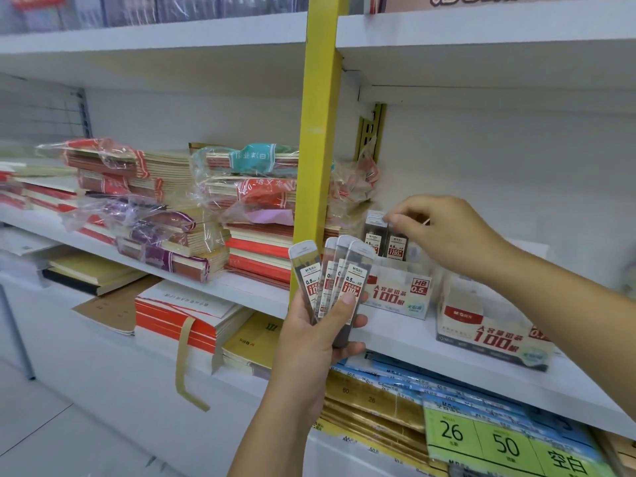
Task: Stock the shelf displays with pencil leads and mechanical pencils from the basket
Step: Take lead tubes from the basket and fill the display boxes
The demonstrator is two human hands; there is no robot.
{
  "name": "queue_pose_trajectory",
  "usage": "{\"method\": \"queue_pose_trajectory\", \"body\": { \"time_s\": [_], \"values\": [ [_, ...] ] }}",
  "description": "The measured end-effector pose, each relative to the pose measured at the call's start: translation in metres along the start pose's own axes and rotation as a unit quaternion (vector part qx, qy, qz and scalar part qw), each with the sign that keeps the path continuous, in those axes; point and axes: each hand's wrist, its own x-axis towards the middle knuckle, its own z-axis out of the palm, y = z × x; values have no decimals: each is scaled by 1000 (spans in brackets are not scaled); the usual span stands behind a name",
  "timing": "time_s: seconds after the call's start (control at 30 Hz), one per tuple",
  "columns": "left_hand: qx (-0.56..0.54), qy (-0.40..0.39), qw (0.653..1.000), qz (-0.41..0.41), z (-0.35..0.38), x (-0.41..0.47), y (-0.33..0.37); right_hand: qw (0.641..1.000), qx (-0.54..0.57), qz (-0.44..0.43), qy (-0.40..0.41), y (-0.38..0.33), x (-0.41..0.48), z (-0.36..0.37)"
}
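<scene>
White shop shelf [395,335] stands in front of me. My left hand [316,339] is curled round a fan of four pencil lead cases [311,273], with the thumb pressed on the front one, just before the shelf edge. My right hand [451,235] pinches with thumb and fingertips the top of another lead case [397,247], which stands upright in the display box [399,294]. A second box [481,332] sits near, to the right. Left of the yellow post [318,132] lie wrapped notebook stacks [155,208].
</scene>
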Motion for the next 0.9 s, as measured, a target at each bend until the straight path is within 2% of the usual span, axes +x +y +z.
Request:
{"method": "queue_pose_trajectory", "body": {
  "time_s": [0.07, 0.13, 0.27, 0.43, 0.53, 0.63, 0.8, 0.9],
  "values": [
    [1, -8, 1000, -2, 3, -2, 1, 984, 156, 25, -79, -19, -19, -2],
    [2, -15, 1000, -4, 6, -2, 0, 963, 227, 38, -139, -29, -32, 0],
    [14, -14, 1000, -5, 12, -2, -4, 954, 268, 92, -99, -28, -41, 10],
    [25, 6, 1000, -16, 14, 1, -10, 961, 246, 123, -40, -14, -39, 0],
    [36, 22, 999, -11, 11, 4, -10, 959, 246, 118, 71, 1, -23, -16],
    [56, 28, 998, -9, 8, 7, -11, 963, 209, 60, 162, 11, -6, -27],
    [61, 18, 998, -7, 6, 8, -11, 991, 31, -9, 129, 15, 6, -11],
    [60, 10, 998, -3, 4, 9, -10, 993, -25, -39, 105, 16, 8, -1]
  ]
}}
